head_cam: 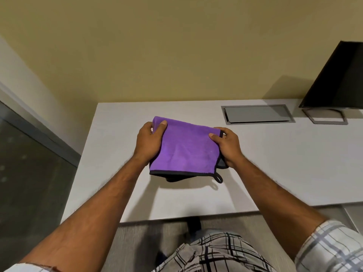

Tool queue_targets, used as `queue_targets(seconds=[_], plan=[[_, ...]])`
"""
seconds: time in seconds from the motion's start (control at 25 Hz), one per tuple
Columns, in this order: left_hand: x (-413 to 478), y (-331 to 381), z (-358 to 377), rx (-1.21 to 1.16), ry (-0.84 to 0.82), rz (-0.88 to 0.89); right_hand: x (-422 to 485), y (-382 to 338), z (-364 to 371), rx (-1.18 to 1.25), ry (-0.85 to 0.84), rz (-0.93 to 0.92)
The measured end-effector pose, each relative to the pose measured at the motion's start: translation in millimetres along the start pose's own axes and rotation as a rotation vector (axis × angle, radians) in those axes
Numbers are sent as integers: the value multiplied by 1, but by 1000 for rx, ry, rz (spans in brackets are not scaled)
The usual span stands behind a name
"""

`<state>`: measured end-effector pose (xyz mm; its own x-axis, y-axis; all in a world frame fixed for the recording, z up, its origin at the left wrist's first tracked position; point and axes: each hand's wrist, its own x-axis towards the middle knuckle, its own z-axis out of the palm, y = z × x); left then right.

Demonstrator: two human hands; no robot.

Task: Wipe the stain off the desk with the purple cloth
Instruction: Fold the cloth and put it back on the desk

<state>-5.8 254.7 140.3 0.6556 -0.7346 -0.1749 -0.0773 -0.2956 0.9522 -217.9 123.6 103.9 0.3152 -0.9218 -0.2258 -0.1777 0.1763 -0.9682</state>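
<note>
A folded purple cloth [186, 150] with a dark hem and a small hanging loop is held just above the white desk [275, 163]. My left hand [149, 142] grips its left edge, thumb on top. My right hand [227, 146] grips its right edge the same way. The cloth casts a shadow on the desk below it. I cannot make out any stain on the desk surface.
A grey cable hatch [257, 114] is set into the desk at the back right. A dark monitor [337, 81] on a grey stand [326, 116] sits at the far right. A yellow wall runs behind the desk. A glass panel [29, 173] lies to the left.
</note>
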Motion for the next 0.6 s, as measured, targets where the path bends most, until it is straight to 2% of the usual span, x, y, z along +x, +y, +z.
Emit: queue_targets(seconds=[0.12, 0.2, 0.36, 0.6], plan=[[30, -5, 28, -111, -83, -191, 32, 5, -20, -21, 44, 48], [42, -8, 46, -169, -161, -255, 53, 9, -30, -55, 62, 89], [81, -15, 89, -126, -233, -197, 114, 15, -46, -147, 84, 112], [162, -35, 131, 82, -130, -150, 222, 18, -44, -358, 32, 43]])
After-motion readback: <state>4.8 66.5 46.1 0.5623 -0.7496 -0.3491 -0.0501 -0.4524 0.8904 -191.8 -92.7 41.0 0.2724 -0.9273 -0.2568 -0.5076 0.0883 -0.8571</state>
